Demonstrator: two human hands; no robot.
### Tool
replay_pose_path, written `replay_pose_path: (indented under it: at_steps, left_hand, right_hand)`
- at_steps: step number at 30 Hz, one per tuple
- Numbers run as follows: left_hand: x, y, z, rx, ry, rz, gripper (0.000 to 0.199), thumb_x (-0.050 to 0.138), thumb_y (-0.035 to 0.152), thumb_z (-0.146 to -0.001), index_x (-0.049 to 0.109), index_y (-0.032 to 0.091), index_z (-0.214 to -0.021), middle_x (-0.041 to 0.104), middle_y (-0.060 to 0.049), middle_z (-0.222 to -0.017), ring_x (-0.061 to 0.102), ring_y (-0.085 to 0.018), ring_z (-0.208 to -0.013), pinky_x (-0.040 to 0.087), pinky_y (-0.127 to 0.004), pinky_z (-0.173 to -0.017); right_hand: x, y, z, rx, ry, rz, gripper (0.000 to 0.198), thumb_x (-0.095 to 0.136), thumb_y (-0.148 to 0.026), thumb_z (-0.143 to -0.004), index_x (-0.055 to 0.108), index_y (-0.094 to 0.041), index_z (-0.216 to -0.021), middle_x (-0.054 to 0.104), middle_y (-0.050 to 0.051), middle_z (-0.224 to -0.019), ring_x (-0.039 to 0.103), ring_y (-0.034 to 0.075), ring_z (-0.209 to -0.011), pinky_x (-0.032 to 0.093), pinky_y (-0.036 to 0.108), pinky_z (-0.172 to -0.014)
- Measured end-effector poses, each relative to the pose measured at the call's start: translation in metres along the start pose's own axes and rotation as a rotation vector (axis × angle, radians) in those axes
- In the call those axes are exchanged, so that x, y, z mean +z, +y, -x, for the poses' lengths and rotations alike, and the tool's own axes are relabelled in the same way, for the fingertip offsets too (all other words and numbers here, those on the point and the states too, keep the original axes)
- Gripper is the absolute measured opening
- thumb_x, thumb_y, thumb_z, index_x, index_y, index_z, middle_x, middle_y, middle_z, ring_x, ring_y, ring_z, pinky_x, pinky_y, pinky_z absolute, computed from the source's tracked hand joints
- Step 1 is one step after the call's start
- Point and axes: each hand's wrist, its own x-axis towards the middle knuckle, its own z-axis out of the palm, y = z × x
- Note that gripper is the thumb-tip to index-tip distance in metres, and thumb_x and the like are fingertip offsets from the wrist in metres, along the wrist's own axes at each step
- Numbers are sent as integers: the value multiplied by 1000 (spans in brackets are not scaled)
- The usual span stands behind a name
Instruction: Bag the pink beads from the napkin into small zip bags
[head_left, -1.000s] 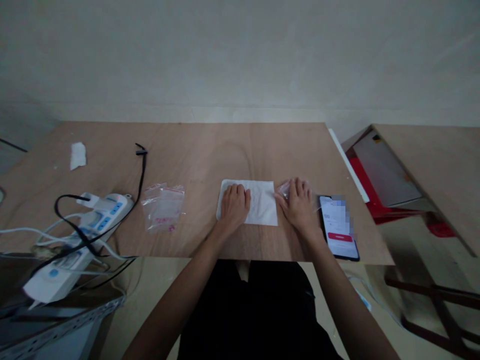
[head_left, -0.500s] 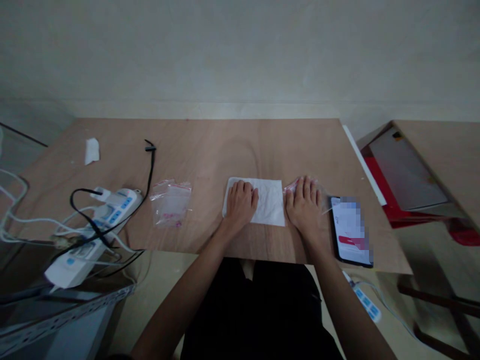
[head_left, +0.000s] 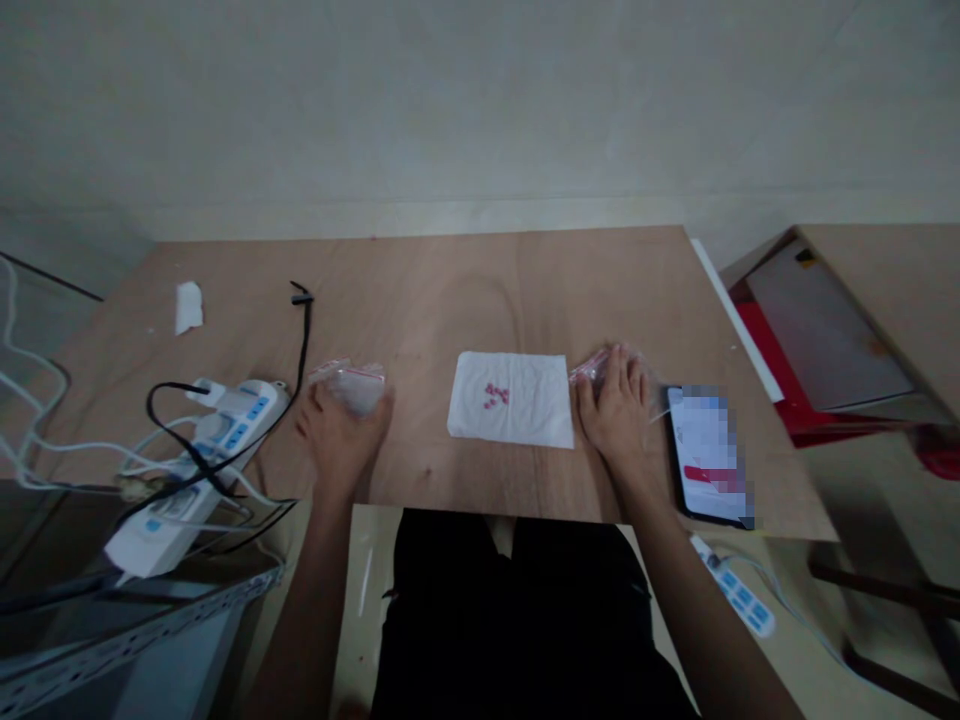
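Observation:
My left hand (head_left: 343, 428) is over the small clear zip bags (head_left: 358, 385), thumb at their right edge and fingers curled at their left. Its fingers are spread apart, and it covers the lower part of the bags. A white napkin (head_left: 536, 395) lies flat between my hands, with several small red beads or pieces (head_left: 496, 396) clustered on its left half. My right hand (head_left: 616, 408) rests palm down, fingers stretched out, on another clear plastic bag (head_left: 646, 370) with a red edge. That bag is mostly hidden under the hand.
A phone (head_left: 709, 455) with a lit screen lies right of my right hand. On the left, a white power strip (head_left: 199, 475) with tangled cables overhangs the table's front edge. A black cable (head_left: 304, 335) and a white paper scrap (head_left: 189, 307) lie farther back. The wall stands behind the table.
My left hand has lifted off the napkin and moved left onto the clear bags. The red pieces on the napkin are now uncovered. My right hand stays on its bag.

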Motion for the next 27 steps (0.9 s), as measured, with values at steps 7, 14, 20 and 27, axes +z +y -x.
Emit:
replay_pose_path:
  at_steps: [7,14,20,27]
  left_hand:
    - [1,-3,-6,6,-66,-1,61,67,46,-71,55,10,-119,53,-22,-134,46,-40,-128,34,-55,-108]
    - [3,-6,0,124,43,102,66,73,48,-68,52,17,-124,52,-15,-138,46,-36,-130,32,-54,-110]
    - [6,1,5,255,149,185,63,75,50,-68,54,18,-118,56,-13,-134,50,-34,-126,35,-51,-108]
    - [7,14,15,405,175,339,53,72,47,-73,55,18,-114,63,-12,-118,56,-28,-116,41,-45,-103]
  right_hand:
    - [-2,1,1,18,9,-55,69,25,-43,-98,25,4,-149,27,23,-156,15,34,-148,21,54,-116]
    - [2,3,2,20,59,-85,72,22,-50,-98,23,-2,-150,23,24,-157,13,34,-148,21,58,-115]
    - [2,5,3,20,106,-101,72,25,-52,-97,23,-5,-151,19,24,-159,11,35,-149,19,61,-114]
    - [-28,-30,17,-83,210,-315,53,32,-42,-98,48,-11,-137,28,20,-157,16,31,-148,22,60,-114]
